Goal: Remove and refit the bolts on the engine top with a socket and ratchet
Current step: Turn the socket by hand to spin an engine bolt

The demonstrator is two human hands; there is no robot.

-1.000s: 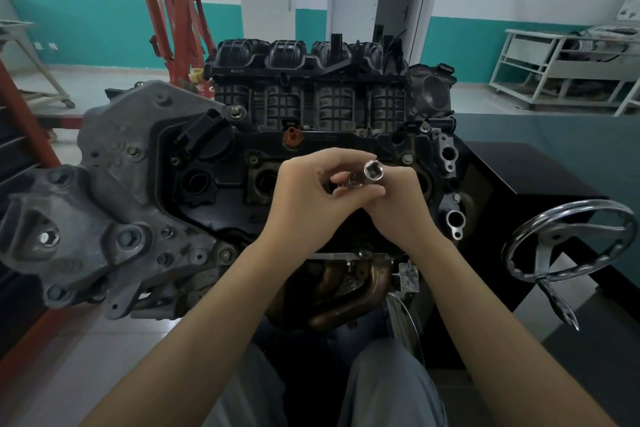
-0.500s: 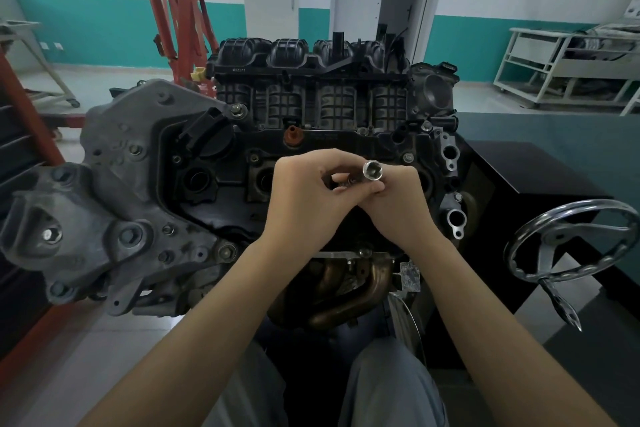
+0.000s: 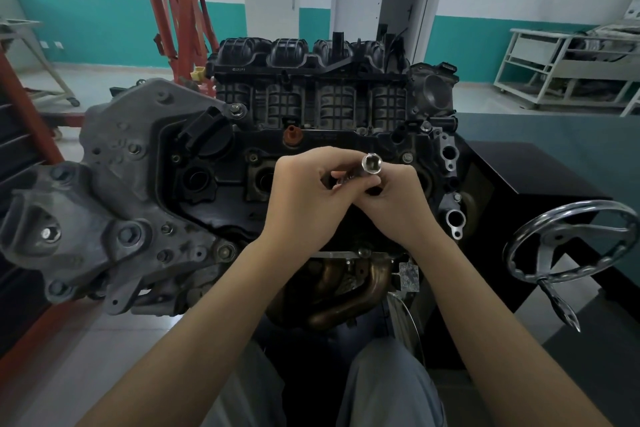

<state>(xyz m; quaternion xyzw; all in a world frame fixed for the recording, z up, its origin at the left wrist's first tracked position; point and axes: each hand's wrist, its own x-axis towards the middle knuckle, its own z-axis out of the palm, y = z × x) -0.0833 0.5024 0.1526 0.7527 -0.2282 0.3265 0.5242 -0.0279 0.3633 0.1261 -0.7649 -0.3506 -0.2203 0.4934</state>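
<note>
Both hands meet above the black engine top [image 3: 214, 170]. A chrome socket [image 3: 371, 163] points its open end up toward the camera, just above my fingers. My left hand [image 3: 304, 198] curls its fingers and thumb round the tool's metal shaft below the socket. My right hand [image 3: 398, 204] grips the same tool from the right, fingers wrapped under it. The ratchet body is mostly hidden between the two hands. Small bolts [image 3: 407, 158] sit along the cover's edges.
A grey cast bracket [image 3: 114, 191] juts out at the left. The black intake manifold [image 3: 311, 80] rises behind. A chrome handwheel [image 3: 568, 246] on the stand sits at the right. A red engine hoist [image 3: 176, 10] stands behind, a white rack [image 3: 568, 66] far right.
The socket has shifted slightly up and to the right between my fingers. Both hands stay together over the engine top.
</note>
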